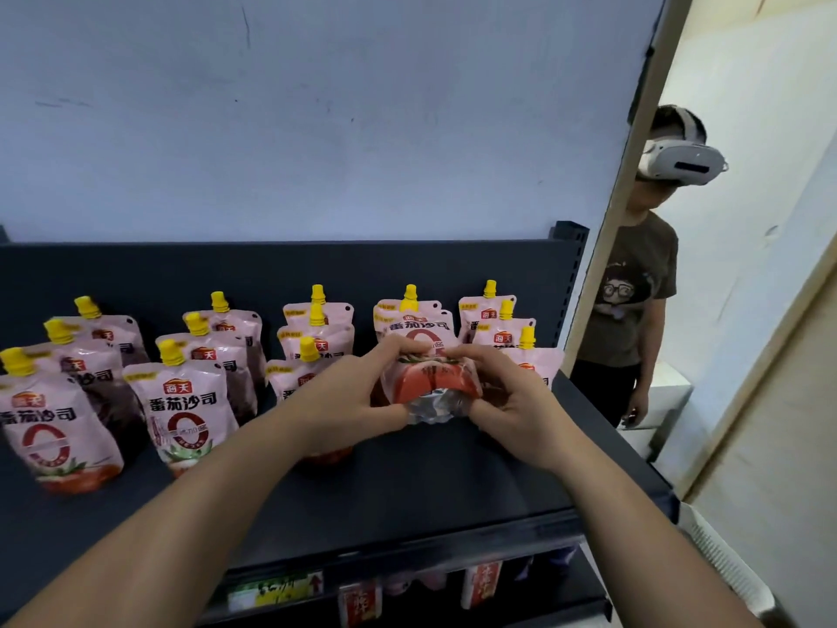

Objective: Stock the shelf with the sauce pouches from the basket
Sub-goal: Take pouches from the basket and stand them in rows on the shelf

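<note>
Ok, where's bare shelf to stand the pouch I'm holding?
Bare shelf runs along the front edge, widest in front of the held pouch, between the middle row and right row. The left rows crowd forward; the back is packed.

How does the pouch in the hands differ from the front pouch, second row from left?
The pink, yellow-capped sauce pouch in the hands is gripped low by the left hand and right hand; the front pouch of the second row stands free. The held pouch tips back, silver underside toward the camera; the standing one sits base-down on the dark shelf. Both share pink print and yellow cap.
</note>
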Action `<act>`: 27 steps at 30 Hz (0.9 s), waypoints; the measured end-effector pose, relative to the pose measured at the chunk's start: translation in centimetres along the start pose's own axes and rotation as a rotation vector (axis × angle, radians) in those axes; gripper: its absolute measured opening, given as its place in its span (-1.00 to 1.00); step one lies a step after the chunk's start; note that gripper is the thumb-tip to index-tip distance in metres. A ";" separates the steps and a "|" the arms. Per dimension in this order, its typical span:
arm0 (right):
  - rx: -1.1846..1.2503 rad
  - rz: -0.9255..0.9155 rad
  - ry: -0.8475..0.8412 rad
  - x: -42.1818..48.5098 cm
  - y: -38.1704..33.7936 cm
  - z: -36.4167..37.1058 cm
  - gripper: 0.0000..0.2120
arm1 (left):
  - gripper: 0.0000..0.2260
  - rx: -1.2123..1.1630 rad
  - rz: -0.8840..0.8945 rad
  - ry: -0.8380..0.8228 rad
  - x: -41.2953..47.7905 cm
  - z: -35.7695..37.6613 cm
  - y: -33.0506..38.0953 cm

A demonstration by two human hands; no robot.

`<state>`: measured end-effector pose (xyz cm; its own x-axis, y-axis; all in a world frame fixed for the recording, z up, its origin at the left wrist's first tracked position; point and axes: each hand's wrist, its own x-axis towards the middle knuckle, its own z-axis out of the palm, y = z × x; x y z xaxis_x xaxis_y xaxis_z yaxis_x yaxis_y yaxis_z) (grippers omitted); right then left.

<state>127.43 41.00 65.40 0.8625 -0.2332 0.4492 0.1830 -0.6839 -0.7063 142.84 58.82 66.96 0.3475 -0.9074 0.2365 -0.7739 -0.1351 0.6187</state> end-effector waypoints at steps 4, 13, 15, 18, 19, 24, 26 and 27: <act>0.084 0.019 -0.047 -0.1 0.6 -0.3 -0.52 | -0.38 -0.062 -0.008 -0.012 -0.6 1.0 -0.1; 0.301 0.022 -0.026 -0.7 2.3 0.9 -0.56 | -0.42 -0.276 0.019 0.028 -1.1 2.8 -1.3; 0.142 -0.028 0.016 -0.7 2.0 1.3 -0.60 | -0.45 -0.122 0.071 0.078 -1.0 3.0 -1.1; -0.013 -0.108 0.124 -0.5 1.3 1.7 -0.65 | -0.51 -0.007 0.138 0.145 -0.8 3.1 -1.0; -0.063 -0.126 0.166 -0.5 1.2 1.8 -0.66 | -0.52 0.013 0.149 0.169 -0.8 3.1 -1.0; -0.614 -0.410 0.296 -0.6 1.3 2.0 -0.62 | -0.54 0.120 0.189 0.332 -1.1 3.0 -0.2; -0.812 -0.482 0.291 -0.5 1.5 1.7 -0.62 | -0.54 0.237 0.204 0.357 -1.1 2.7 0.3; -0.883 -0.495 0.285 -0.5 1.5 1.5 -0.61 | -0.54 0.293 0.217 0.358 -1.2 2.7 0.4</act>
<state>127.99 41.10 63.28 0.6212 0.1348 0.7720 -0.0230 -0.9815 0.1899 140.69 58.76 64.97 0.2820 -0.7406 0.6099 -0.9465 -0.1108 0.3031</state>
